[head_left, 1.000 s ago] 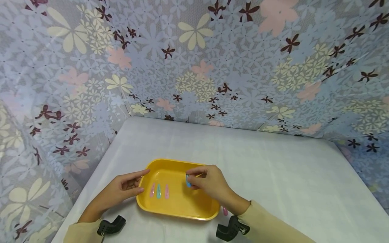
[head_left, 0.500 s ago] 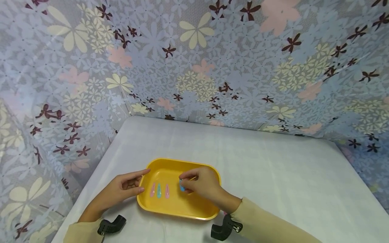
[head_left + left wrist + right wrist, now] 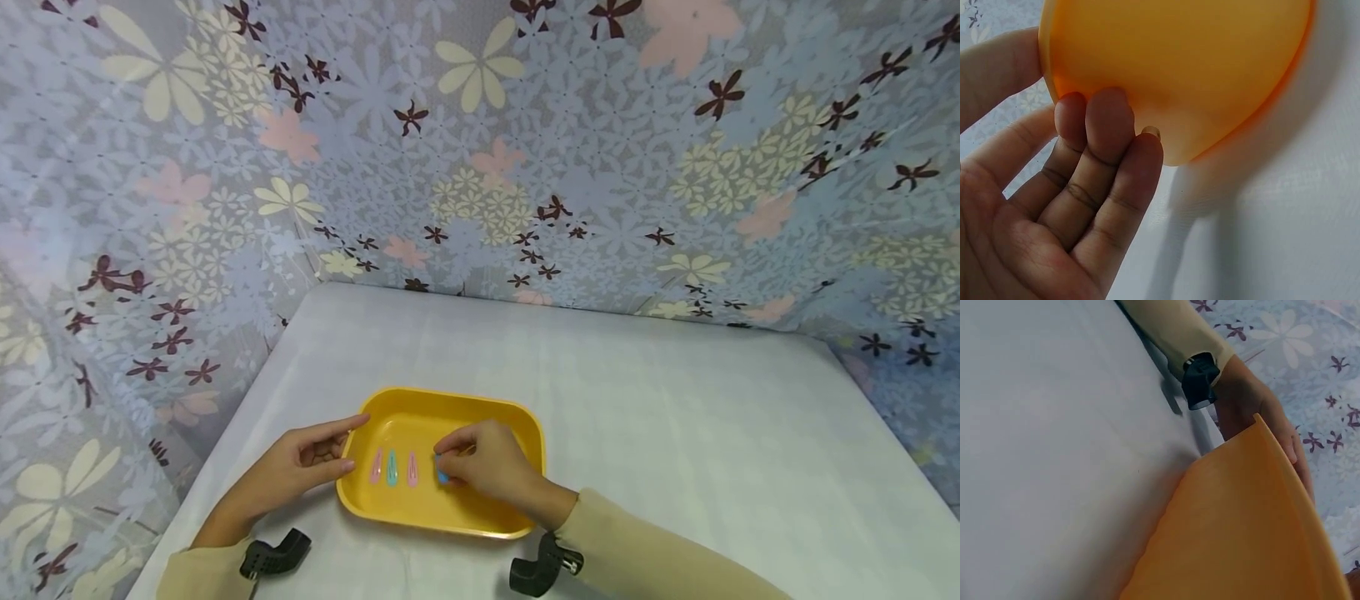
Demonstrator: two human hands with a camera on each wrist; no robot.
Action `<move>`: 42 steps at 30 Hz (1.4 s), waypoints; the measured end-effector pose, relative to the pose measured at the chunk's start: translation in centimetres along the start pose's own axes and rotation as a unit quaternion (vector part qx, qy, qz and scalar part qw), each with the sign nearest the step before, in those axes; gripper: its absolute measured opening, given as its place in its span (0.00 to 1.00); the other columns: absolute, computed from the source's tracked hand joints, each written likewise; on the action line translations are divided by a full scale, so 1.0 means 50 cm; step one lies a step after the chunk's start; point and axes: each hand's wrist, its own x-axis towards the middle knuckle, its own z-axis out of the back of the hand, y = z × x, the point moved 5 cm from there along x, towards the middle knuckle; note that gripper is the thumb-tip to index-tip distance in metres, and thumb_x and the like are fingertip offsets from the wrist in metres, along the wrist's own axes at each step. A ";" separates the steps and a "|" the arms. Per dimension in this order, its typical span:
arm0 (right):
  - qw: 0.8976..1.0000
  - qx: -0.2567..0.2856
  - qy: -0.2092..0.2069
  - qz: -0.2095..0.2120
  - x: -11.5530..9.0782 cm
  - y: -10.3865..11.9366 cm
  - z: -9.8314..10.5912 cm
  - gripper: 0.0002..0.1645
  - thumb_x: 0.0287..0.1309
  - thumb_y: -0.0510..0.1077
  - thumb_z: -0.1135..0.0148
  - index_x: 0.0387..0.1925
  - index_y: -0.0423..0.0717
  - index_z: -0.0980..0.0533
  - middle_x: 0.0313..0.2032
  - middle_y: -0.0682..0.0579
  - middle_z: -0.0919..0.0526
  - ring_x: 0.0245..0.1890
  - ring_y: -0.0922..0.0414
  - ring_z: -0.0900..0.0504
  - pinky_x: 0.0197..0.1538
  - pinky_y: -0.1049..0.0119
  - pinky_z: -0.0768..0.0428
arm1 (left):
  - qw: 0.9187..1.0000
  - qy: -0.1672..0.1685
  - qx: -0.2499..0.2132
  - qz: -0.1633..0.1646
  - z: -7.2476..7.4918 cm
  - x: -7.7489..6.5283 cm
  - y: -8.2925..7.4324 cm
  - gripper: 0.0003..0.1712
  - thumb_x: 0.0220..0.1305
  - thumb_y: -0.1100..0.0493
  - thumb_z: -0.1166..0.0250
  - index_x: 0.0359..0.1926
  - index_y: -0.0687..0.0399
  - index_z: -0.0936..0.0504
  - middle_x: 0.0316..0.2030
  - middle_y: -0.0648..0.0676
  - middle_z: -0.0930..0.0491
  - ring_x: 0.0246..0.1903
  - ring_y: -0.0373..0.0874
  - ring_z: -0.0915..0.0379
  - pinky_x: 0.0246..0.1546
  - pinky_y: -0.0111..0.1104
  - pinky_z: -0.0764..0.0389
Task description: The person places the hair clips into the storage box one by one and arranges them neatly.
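Note:
In the head view, a yellow tray point(image 3: 420, 507) lies on the white-covered table. My left hand point(image 3: 300, 461) holds its left end, index finger and thumb on the rim. The left wrist view shows that hand's curled fingers point(image 3: 1110, 122) against the outer wall. My right hand point(image 3: 491, 468) is over the tray, pinching a blue hair clip point(image 3: 441, 472) between thumb and fingertips, low near the floor; whether the clip touches it I cannot tell. Left of it lie a pink hair clip point(image 3: 412, 469), a teal hair clip point(image 3: 392, 468) and another pink hair clip point(image 3: 377, 466), in a row.
White cloth point(image 3: 675, 442) covers the table around the tray. Flowered fabric point(image 3: 480, 167) hangs behind and to the left. Black camera mounts point(image 3: 276, 552) sit on both wrists. In the right wrist view, the tray's outer wall point(image 3: 1229, 531) fills the lower right.
My right hand has moved left and lower inside the tray with the blue hair clip, towards the row. A pink clip outside the tray's right end is now hidden. My left hand stays put.

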 end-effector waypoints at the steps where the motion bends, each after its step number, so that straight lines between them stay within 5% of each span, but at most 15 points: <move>1: 1.000 -0.008 0.000 0.003 0.001 -0.002 -0.001 0.07 0.59 0.37 0.28 0.39 0.39 0.13 0.30 0.54 0.14 0.24 0.56 0.15 0.31 0.65 0.17 | 1.000 0.000 0.000 0.000 0.000 0.000 0.000 0.30 0.69 0.68 0.34 0.71 0.65 0.28 0.37 0.60 0.28 0.32 0.39 0.30 0.28 0.31 0.26; 12: 0.997 -0.074 0.007 0.037 0.014 0.002 -0.025 0.03 0.59 0.33 0.30 0.35 0.38 0.13 0.26 0.58 0.16 0.22 0.62 0.19 0.29 0.70 0.19 | 1.000 0.001 0.000 0.003 -0.001 0.000 -0.002 0.30 0.70 0.68 0.35 0.71 0.65 0.29 0.39 0.62 0.25 0.34 0.39 0.28 0.30 0.31 0.24; 22: 0.997 -0.074 0.004 0.022 0.026 0.004 -0.032 0.03 0.56 0.31 0.30 0.33 0.37 0.13 0.23 0.57 0.18 0.19 0.62 0.20 0.27 0.71 0.21 | 1.000 0.001 0.003 0.005 -0.001 0.002 -0.005 0.30 0.70 0.68 0.35 0.71 0.66 0.30 0.39 0.62 0.25 0.35 0.40 0.27 0.31 0.30 0.24; 42: 0.990 -0.126 0.000 0.067 0.025 0.009 -0.037 0.05 0.56 0.33 0.28 0.27 0.43 0.15 0.20 0.59 0.20 0.18 0.64 0.23 0.24 0.72 0.24 | 1.000 0.005 -0.007 0.015 0.000 -0.002 -0.007 0.31 0.70 0.68 0.35 0.72 0.66 0.30 0.40 0.62 0.24 0.35 0.39 0.27 0.32 0.30 0.24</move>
